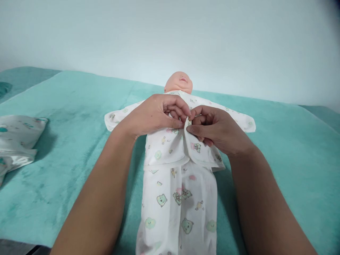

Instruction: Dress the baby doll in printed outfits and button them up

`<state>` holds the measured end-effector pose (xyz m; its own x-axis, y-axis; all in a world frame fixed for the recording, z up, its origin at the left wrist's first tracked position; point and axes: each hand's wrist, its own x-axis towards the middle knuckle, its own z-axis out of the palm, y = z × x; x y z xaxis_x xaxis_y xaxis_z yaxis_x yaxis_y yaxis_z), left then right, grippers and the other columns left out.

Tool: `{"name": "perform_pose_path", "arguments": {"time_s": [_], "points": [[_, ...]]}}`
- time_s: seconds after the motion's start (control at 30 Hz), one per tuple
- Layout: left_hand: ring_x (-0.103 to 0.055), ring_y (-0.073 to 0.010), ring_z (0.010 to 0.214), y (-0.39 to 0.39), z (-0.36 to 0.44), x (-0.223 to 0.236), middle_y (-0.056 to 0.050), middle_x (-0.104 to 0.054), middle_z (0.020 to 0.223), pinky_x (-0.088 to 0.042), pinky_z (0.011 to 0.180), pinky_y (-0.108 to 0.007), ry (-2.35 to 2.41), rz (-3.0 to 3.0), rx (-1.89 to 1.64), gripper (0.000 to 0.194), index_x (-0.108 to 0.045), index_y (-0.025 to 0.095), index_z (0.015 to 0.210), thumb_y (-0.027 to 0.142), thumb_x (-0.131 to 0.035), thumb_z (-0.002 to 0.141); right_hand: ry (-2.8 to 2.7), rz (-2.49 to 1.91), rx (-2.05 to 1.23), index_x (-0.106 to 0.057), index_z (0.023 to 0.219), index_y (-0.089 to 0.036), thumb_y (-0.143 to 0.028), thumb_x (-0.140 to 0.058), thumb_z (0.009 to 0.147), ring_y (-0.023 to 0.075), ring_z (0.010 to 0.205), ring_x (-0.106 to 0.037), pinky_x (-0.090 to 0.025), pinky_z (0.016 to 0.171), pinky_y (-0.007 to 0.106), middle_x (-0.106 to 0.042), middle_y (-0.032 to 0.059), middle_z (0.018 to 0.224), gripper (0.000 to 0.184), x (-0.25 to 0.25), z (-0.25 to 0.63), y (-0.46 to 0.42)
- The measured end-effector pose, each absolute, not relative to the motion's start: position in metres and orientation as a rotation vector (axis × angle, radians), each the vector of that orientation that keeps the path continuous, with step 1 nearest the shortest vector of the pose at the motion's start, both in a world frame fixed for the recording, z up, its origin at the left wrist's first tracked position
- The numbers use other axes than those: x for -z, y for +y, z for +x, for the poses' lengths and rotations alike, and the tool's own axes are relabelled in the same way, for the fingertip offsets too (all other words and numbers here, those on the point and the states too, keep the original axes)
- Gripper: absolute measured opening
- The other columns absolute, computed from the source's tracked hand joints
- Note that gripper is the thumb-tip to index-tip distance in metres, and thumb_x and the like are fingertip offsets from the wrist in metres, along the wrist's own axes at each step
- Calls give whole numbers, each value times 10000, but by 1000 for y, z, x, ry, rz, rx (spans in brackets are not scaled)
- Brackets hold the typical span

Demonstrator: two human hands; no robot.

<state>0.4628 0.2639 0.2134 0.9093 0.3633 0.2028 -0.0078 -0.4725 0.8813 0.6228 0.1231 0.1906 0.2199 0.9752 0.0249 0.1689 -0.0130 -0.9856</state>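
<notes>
Grip of left hand point(166, 112) and right hand point(212, 125) pinches the shirt point(164, 147) at its front edge (neither hand nearer), the doll point(177, 83) lying headfirst toward the blanket's point(74, 117) far edge.

- Left forearm point(103, 187), mine: bare, slanting inward from lower left.
- Left wrist point(128, 129): bent, turned inward.
- Left hand point(160, 111): back upward, fingers curled, thumb beneath.
- Right forearm point(265, 198), mine: bare, slanting inward.
- Right hand point(219, 125): thumb and fingers pinched, fingertips just beside my left's.
</notes>
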Motion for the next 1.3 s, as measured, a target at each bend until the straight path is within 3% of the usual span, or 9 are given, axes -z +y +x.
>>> {"name": "perform_pose_path", "arguments": {"time_s": [0.9,1.13,1.3], "points": [[-555,-120,649,263,463,-214,-5,-672,744,-419,555,-248,256,2147,-491,140,-735,231,792,166,-621,744,-1134,-1403,-1002,-635,930,-195,-358,-813,765,39,377,-381,-261,359,197,-515,-80,527,293,-192,624,125],[-599,-135,692,263,464,-215,-9,-686,764,-449,583,-250,269,2106,-481,138,-698,210,698,163,-581,755,-1130,-1363,-1013,-632,922,-191,-393,-774,811,35,366,-375,-249,357,204,-568,-60,561,271,-192,624,125],[-618,-141,731,262,464,-215,-10,-694,771,-485,635,-253,255,2042,-510,143,-712,211,735,183,-579,779,-1123,-1327,-1018,-615,891,-198,-382,-711,868,30,368,-373,-255,369,204,-619,-42,613,208,-191,624,126]]}}
